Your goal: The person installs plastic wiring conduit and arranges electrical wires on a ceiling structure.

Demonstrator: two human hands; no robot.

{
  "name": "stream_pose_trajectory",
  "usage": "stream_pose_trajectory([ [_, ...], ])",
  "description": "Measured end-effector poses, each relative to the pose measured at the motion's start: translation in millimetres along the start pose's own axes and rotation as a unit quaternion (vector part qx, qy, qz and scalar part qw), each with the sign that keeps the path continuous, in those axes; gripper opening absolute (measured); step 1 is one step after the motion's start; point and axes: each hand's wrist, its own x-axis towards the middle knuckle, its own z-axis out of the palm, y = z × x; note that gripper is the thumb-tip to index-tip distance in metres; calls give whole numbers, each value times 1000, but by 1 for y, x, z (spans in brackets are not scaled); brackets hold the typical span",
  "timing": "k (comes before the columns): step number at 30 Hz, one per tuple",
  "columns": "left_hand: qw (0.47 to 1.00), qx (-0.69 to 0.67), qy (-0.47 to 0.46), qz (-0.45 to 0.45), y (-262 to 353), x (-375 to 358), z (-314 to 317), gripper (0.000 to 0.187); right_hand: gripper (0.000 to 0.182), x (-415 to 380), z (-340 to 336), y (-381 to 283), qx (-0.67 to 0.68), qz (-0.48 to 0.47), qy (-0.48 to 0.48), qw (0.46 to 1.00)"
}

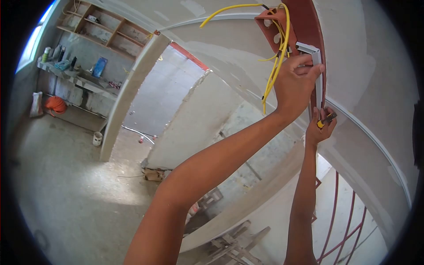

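Note:
A white plastic trunking strip (319,81), bent at its top end, stands along a dark red steel beam (305,22) near the ceiling. My left hand (295,84) is closed on the strip just below its bend, thumb on one side and fingers on the other. Lower down, my right hand (321,128) is at the strip's lower end, fingers curled round a small yellow-and-black hand tool (327,119) whose exact kind I cannot make out. Yellow cables (282,48) hang from an open reddish steel section (266,22) beside my left hand.
Thin white trunking (366,128) runs across the ceiling panels. Below are a wall partition (132,101), rough timber (238,247) and dark red metal bars (338,212). Wooden shelves (95,28), a sink counter (84,79) and a white bucket (97,138) stand at the left.

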Motion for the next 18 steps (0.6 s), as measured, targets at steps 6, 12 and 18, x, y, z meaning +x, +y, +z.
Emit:
stream_pose_trajectory([
  [6, 1000, -5, -4, -13, 1, 0, -2, 32, 19, -3, 2, 1, 54, 46, 9, 997],
  [12, 1000, -19, -6, -2, -2, 0, -1, 30, 19, -3, 0, 2, 40, 41, -4, 998],
  [18, 1000, -21, -4, 1, -2, 0, -1, 28, 18, -5, 1, 6, 72, 48, 3, 996],
])
